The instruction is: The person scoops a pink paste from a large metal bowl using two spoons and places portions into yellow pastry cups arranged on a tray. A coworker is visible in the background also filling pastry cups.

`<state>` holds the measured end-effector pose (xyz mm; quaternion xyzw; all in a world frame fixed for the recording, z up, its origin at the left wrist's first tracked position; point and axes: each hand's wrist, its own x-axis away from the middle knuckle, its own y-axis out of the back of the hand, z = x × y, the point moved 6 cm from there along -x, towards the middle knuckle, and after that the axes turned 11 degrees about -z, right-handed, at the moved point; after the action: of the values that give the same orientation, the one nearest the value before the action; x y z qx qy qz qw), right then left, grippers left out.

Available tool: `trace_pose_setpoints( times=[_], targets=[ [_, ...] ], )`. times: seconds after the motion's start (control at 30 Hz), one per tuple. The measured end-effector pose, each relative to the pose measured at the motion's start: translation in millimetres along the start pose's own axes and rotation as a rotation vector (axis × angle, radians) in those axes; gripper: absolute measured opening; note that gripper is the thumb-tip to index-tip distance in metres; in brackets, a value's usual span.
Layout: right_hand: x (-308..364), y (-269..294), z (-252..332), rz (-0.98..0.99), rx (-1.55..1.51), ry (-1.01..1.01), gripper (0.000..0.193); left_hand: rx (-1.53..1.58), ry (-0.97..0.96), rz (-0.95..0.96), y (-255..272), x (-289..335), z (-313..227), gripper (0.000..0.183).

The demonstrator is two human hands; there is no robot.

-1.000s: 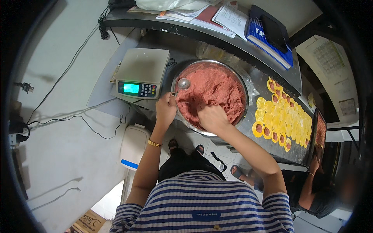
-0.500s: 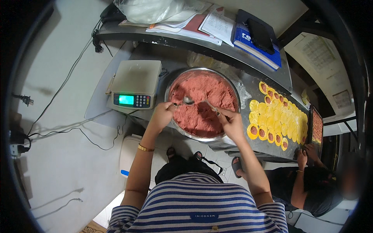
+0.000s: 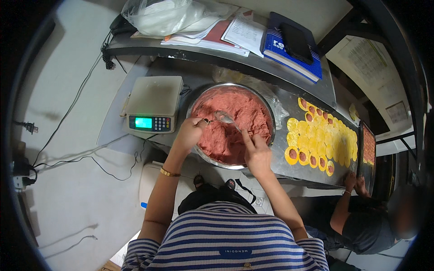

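Note:
A large steel bowl (image 3: pixel 272 122) on the counter holds a mound of pink ground meat (image 3: pixel 246 103). Over the meat, my right hand (image 3: pixel 258 156) is closed round the handle of a metal spoon (image 3: pixel 224 117), whose bowl lies at the meat's surface left of centre. At the bowl's left rim, my left hand (image 3: pixel 189 135) is closed, its fingertips pinched together. A small dark and shiny bit shows at those fingertips, too little to name.
Left of the bowl stands a digital scale (image 3: pixel 153 101) with a lit display. Rows of round yellow wrappers (image 3: pixel 318 140), several topped with meat, cover the counter at right. A co-worker's hands (image 3: pixel 355 183) are near a filled tray (image 3: pixel 368 147). A shelf above bears a blue notebook (image 3: pixel 276 43) and papers.
My right hand has moved left and nearer to me, and its spoon now slants toward the upper left. My left hand stays at the bowl's left rim. The view has shifted slightly.

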<state>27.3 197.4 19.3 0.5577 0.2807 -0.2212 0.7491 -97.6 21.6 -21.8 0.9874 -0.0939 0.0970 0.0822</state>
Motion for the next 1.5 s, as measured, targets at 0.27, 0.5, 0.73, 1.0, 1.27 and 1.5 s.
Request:
trace_pose_setpoints(
  times=[0.27, 0.5, 0.73, 1.0, 1.27, 1.5],
  targets=[
    [8.0, -7.8, -7.5, 0.119, 0.085, -0.074, 0.058, -0.154, -0.145, 0.042, -5.9, 2.4, -3.6, 0.023],
    [7.3, -4.3, -1.9, 0.125, 0.104, -0.085, 0.056, -0.155, -0.109, 0.019, -5.9, 3.8, -0.8, 0.023],
    [12.2, -4.3, 12.4, 0.147, 0.137, 0.010, 0.060, -0.228, -0.134, 0.013, -3.3, 8.0, -9.8, 0.022],
    [23.1, -18.4, 0.3, 0.155, 0.118, -0.111, 0.057, -0.121, -0.139, 0.039, 5.1, 11.7, -3.2, 0.023],
    [2.6, -33.5, -36.1, 0.379, -0.163, -0.431, 0.041, -0.503, -0.597, 0.031, 1.9, 40.7, -21.7, 0.013],
    [-4.1, -22.7, 13.7, 0.499, 0.099, -0.372, 0.045, -0.837, -0.705, -0.039, -17.4, 41.1, -25.7, 0.013]
  ],
)
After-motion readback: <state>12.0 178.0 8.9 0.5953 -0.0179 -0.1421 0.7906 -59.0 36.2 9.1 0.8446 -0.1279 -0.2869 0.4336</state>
